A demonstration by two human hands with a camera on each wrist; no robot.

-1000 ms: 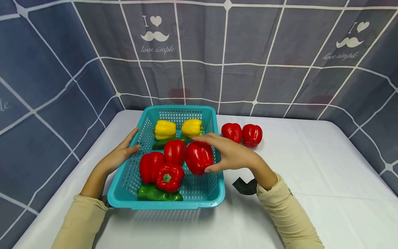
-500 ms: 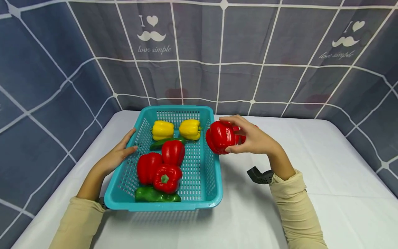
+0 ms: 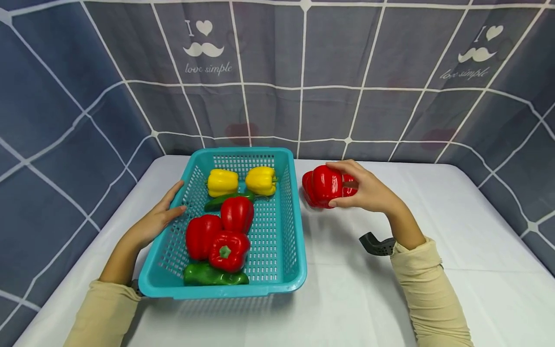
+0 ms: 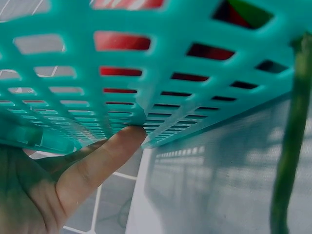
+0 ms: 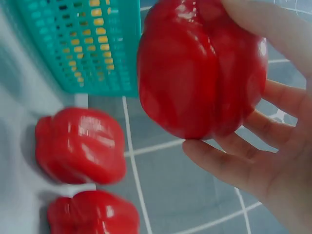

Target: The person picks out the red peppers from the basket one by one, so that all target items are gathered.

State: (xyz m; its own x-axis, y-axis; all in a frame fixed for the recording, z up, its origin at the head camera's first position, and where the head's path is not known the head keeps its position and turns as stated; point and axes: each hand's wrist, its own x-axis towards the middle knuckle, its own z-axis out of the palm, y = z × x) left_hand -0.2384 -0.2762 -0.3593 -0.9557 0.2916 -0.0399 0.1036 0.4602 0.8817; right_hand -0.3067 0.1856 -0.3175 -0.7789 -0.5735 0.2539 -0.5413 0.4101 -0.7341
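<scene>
My right hand [image 3: 368, 190] holds a red bell pepper [image 3: 326, 185] between thumb and fingertips, to the right of the turquoise basket [image 3: 299, 231]. Below it, two more red bell peppers lie on the table; the right wrist view shows one [image 5: 80, 146] and the other [image 5: 95, 214] apart from the held one. My left hand [image 3: 151, 219] rests at the basket's left rim, fingers straight, one fingertip touching the perforated wall in the left wrist view. Inside are three red bell peppers [image 3: 230, 250], two yellow bell peppers [image 3: 222, 182] and two green peppers [image 3: 214, 273].
A white cloth [image 3: 368, 299] covers the table. Grey checked fabric [image 3: 277, 111] hangs along the back and both sides. A black strap piece [image 3: 376, 245] sticks out from the right wrist.
My right hand has carried the red bell pepper out of the basket, over its right rim, to above the two peppers on the table. The left hand has stayed at the rim.
</scene>
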